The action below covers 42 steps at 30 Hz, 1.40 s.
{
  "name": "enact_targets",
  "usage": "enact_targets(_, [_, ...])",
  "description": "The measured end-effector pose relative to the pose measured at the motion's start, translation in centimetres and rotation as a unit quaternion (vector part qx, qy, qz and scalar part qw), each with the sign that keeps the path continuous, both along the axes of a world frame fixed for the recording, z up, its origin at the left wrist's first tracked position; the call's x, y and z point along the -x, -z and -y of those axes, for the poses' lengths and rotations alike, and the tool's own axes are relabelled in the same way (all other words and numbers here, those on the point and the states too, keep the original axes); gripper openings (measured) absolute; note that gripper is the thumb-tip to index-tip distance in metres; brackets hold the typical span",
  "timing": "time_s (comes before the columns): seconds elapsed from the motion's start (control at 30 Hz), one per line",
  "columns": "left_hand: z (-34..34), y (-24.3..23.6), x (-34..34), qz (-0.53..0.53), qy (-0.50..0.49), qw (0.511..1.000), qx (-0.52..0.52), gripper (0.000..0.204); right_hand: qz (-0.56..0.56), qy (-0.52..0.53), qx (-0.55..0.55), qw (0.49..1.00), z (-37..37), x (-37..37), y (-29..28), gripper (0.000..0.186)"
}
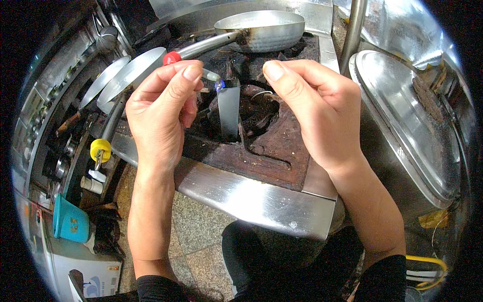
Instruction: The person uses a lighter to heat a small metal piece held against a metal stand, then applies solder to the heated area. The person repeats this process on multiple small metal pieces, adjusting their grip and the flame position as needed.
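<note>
Both hands are raised apart over a rusty, grimy stove top (pixel 271 168). My left hand (pixel 163 108) is closed, its thumb pressed on the bent index finger; what it pinches, if anything, is hidden. Just beside its fingertips is a small translucent whitish piece (pixel 210 75) with a blue end, and I cannot tell whether the hand holds it. Below that piece a narrow grey metal plate (pixel 229 113) stands upright by the round burner opening. My right hand (pixel 324 108) is also closed in a pinch, thumb against index finger, its contents not visible.
A long-handled metal pan (pixel 261 32) rests at the stove's back, its red-tipped handle reaching behind my left hand. More pans (pixel 133 75) lean at left, with a yellow-tipped handle (pixel 100 150). A large lidded steel pot (pixel 407 131) stands right. A blue container (pixel 70 219) is lower left.
</note>
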<state>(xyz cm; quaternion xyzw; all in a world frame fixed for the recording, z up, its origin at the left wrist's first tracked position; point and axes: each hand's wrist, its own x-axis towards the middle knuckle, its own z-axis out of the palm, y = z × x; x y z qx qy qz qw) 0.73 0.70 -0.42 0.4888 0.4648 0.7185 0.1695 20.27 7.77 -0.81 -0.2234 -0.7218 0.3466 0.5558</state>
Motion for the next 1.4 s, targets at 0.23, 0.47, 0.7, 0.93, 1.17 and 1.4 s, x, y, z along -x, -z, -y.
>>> enact_targets(0.23, [-0.08,0.02,-0.07,-0.008,-0.001,1.0,-0.004,0.024,-0.006,0.008,-0.006,1.0,-0.07,0.07,0.05,0.026])
enact_targets(0.47, [-0.07,0.02,-0.04,-0.004,0.003,1.0,-0.008,0.024,-0.013,0.003,-0.002,1.0,-0.01,0.11,0.06,0.026])
enact_targets(0.7, [-0.04,0.04,-0.04,0.006,0.011,1.0,-0.021,0.02,-0.012,0.001,0.005,1.0,0.06,0.02,-0.02,0.026])
enact_targets(0.93, [-0.03,0.05,0.02,-0.022,-0.008,1.0,-0.002,0.025,-0.009,0.0,-0.002,1.0,-0.05,-0.01,0.02,0.026])
enact_targets(1.17, [-0.05,0.08,0.08,-0.013,-0.01,1.0,0.0,0.025,-0.003,0.005,-0.014,1.0,-0.15,0.02,0.1,0.026])
enact_targets(1.4, [-0.14,-0.08,-0.12,0.006,-0.014,1.0,-0.009,0.021,-0.007,0.001,-0.011,1.0,-0.08,-0.01,0.04,0.026])
